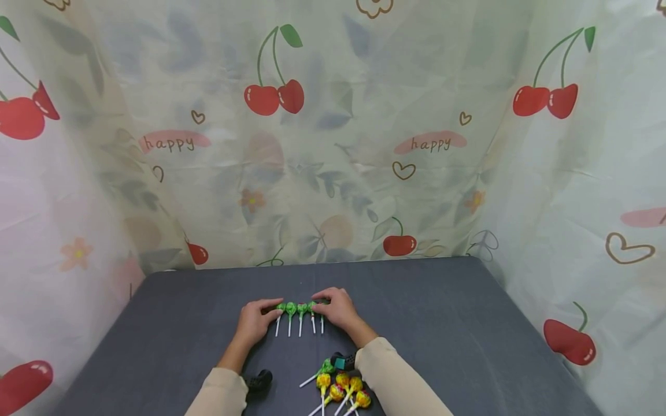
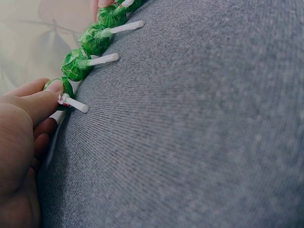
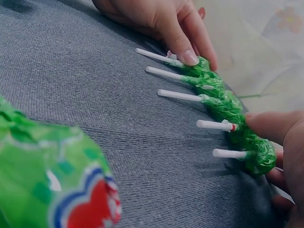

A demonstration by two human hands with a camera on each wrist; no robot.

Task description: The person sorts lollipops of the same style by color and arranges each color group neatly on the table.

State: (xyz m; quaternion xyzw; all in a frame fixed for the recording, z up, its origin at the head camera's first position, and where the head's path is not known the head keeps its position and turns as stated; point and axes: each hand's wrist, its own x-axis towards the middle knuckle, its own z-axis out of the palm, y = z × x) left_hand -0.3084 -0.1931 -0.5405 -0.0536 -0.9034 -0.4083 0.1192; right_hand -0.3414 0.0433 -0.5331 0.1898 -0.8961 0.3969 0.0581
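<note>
Several green-wrapped lollipops lie in a row, heads away from me and white sticks towards me. At the row's left end my left hand pinches the outermost lollipop by its head, between thumb and fingers. My right hand is at the other end. Its thumb presses on the head of the second lollipop from the right, with the fingers curled behind the row. The rightmost lollipop lies just beside that hand, and its far side is hidden.
Nearer to me, yellow-wrapped lollipops lie in a loose pile with one more green lollipop, partly under the right wrist. Dark grey cloth covers the table. A cherry-patterned curtain stands behind and at both sides.
</note>
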